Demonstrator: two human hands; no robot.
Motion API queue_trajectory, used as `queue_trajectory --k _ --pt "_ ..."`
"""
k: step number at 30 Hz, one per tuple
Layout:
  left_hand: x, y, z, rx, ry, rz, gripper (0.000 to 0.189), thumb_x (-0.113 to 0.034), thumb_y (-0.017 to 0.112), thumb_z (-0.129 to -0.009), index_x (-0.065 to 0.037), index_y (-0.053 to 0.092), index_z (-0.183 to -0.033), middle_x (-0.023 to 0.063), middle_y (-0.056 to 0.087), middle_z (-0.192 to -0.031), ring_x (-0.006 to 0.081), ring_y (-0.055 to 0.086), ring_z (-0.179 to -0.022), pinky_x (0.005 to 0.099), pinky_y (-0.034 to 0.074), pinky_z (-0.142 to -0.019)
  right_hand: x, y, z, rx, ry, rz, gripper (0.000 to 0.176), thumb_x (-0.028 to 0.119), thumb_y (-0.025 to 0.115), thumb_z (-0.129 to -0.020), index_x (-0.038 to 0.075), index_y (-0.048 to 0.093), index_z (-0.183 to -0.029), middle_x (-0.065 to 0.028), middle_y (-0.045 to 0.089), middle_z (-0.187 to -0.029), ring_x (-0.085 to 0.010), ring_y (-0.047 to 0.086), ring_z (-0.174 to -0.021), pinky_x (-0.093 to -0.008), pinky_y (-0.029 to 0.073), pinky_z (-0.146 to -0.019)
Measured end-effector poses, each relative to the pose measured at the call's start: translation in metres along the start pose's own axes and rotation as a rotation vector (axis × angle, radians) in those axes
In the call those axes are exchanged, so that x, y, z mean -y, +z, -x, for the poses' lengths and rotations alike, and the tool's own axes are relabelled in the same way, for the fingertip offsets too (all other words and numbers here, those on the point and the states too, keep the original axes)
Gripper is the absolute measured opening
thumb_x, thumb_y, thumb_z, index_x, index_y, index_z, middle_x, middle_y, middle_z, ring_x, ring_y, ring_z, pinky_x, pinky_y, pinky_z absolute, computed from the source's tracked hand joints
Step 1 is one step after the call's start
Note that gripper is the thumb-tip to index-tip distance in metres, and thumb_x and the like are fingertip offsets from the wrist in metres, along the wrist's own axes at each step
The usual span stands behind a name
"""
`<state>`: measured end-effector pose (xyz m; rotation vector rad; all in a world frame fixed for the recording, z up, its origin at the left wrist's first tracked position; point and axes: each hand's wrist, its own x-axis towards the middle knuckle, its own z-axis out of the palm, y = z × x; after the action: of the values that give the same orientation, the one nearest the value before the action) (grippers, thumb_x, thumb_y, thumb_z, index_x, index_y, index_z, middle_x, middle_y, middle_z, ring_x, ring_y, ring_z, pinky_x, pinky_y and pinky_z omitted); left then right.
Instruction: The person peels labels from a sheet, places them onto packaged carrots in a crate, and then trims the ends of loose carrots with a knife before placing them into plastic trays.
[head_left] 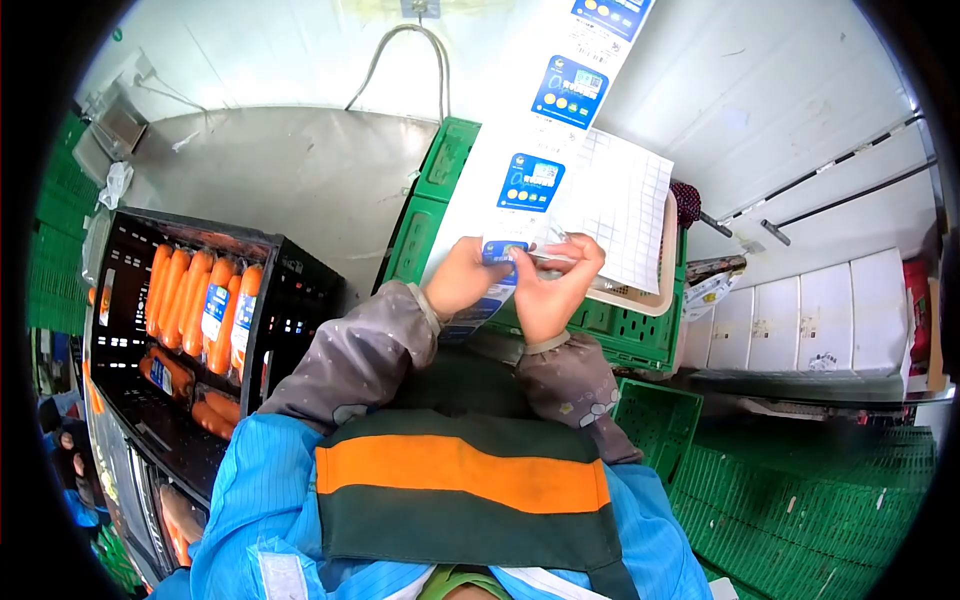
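Note:
A long strip of blue-and-white printed labels (531, 182) runs down from the top of the view to my hands, its lower end hanging toward my apron. My left hand (462, 280) is closed on the strip's left edge, thumb toward the label. On the other side, my right hand (560, 288) has its thumb pressed on the same label, fingers curled at the strip's right edge. Beneath the strip is a green crate (425, 225). To its right, a sheet of grid-printed paper (630, 215) lies over a beige basket (655, 303).
At the left, a black crate (262, 260) holds several packs of carrots (190, 295), some with blue labels. White boxes (775, 325) line a shelf on the right. Green crates (790, 500) are stacked at lower right. A metal table surface (270, 165) extends behind the black crate.

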<state>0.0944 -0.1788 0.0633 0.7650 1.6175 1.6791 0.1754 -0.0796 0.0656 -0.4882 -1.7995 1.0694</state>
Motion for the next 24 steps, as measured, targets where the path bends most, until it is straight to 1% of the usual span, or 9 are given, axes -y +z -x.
queue_trajectory --k 1,5,6,10,13,17,21,22,24 --pt "-0.005 -0.002 0.001 0.013 -0.023 0.032 0.030 0.009 0.054 -0.078 0.002 0.061 -0.107 0.0097 0.066 -0.096 0.0151 0.061 -0.088 0.0293 0.047 -0.082 0.001 -0.001 -0.003 -0.036 -0.123 0.169 0.064 -0.006 0.071 -0.071 0.005 0.029 -0.118 -0.0120 0.046 -0.104 -0.0137 0.057 -0.078 -0.0255 0.044 -0.060" --pt "-0.006 -0.005 0.003 0.126 -0.017 0.160 0.034 0.012 0.051 -0.080 0.001 0.059 -0.111 0.0103 0.065 -0.100 0.0179 0.062 -0.095 0.0301 0.046 -0.086 -0.013 -0.021 -0.007 -0.086 0.184 -0.135 0.058 -0.003 0.069 -0.074 0.006 0.030 -0.117 -0.0105 0.049 -0.103 -0.0128 0.054 -0.079 -0.0257 0.044 -0.061" --pt "0.002 -0.010 0.004 0.193 0.017 0.071 0.036 0.012 0.051 -0.081 0.002 0.056 -0.114 0.0108 0.065 -0.103 0.0204 0.061 -0.100 0.0311 0.046 -0.089 -0.013 -0.026 -0.004 -0.092 0.198 -0.201 0.054 -0.003 0.066 -0.077 0.006 0.031 -0.116 -0.0093 0.053 -0.096 -0.0117 0.054 -0.076 -0.0242 0.043 -0.062" --pt "0.028 -0.012 0.020 0.157 -0.110 0.076 0.038 0.012 0.055 -0.078 0.000 0.058 -0.113 0.0107 0.065 -0.106 0.0188 0.061 -0.100 0.0322 0.044 -0.092 -0.016 -0.045 0.024 0.104 0.397 -0.460 0.045 -0.005 0.062 -0.080 0.006 0.032 -0.112 -0.0078 0.060 -0.078 -0.0095 0.054 -0.071 -0.0223 0.042 -0.063" --pt "0.052 -0.012 0.030 0.139 -0.058 -0.117 0.036 0.012 0.056 -0.077 -0.002 0.061 -0.110 0.0095 0.065 -0.106 0.0170 0.060 -0.100 0.0318 0.044 -0.091 -0.017 -0.046 0.051 0.275 0.592 -0.576 0.047 -0.004 0.066 -0.078 0.006 0.032 -0.110 -0.0096 0.063 -0.080 -0.0103 0.056 -0.070 -0.0221 0.045 -0.062" --pt "0.064 -0.012 0.037 0.140 -0.125 -0.090 0.038 0.012 0.057 -0.075 -0.003 0.062 -0.109 0.0078 0.064 -0.107 0.0158 0.058 -0.101 0.0319 0.045 -0.090 -0.019 -0.039 0.057 0.317 0.595 -0.576 0.048 -0.004 0.066 -0.077 0.005 0.032 -0.110 -0.0103 0.064 -0.081 -0.0108 0.057 -0.070 -0.0221 0.046 -0.062" --pt "0.077 -0.010 0.040 0.122 -0.065 -0.030 0.035 0.011 0.058 -0.075 -0.003 0.062 -0.107 0.0054 0.064 -0.103 0.0144 0.058 -0.097 0.0303 0.045 -0.086 -0.024 -0.038 0.069 0.340 0.631 -0.594 0.049 -0.008 0.065 -0.076 0.006 0.031 -0.109 -0.0102 0.063 -0.082 -0.0112 0.058 -0.072 -0.0219 0.047 -0.064" --pt "0.077 -0.009 0.042 0.110 -0.086 -0.054 0.036 0.011 0.058 -0.074 -0.002 0.062 -0.107 0.0063 0.065 -0.102 0.0149 0.059 -0.095 0.0308 0.046 -0.085 -0.021 -0.038 0.069 0.337 0.694 -0.585 0.050 -0.008 0.065 -0.076 0.006 0.030 -0.109 -0.0094 0.064 -0.082 -0.0114 0.059 -0.075 -0.0222 0.047 -0.066" --pt "0.078 -0.009 0.044 0.092 -0.130 -0.104 0.037 0.010 0.057 -0.072 -0.001 0.062 -0.107 0.0082 0.065 -0.098 0.0159 0.060 -0.091 0.0317 0.046 -0.082 -0.024 -0.037 0.071 0.350 0.662 -0.565 0.049 -0.009 0.065 -0.076 0.006 0.030 -0.108 -0.0089 0.064 -0.083 -0.0114 0.059 -0.076 -0.0226 0.048 -0.066"
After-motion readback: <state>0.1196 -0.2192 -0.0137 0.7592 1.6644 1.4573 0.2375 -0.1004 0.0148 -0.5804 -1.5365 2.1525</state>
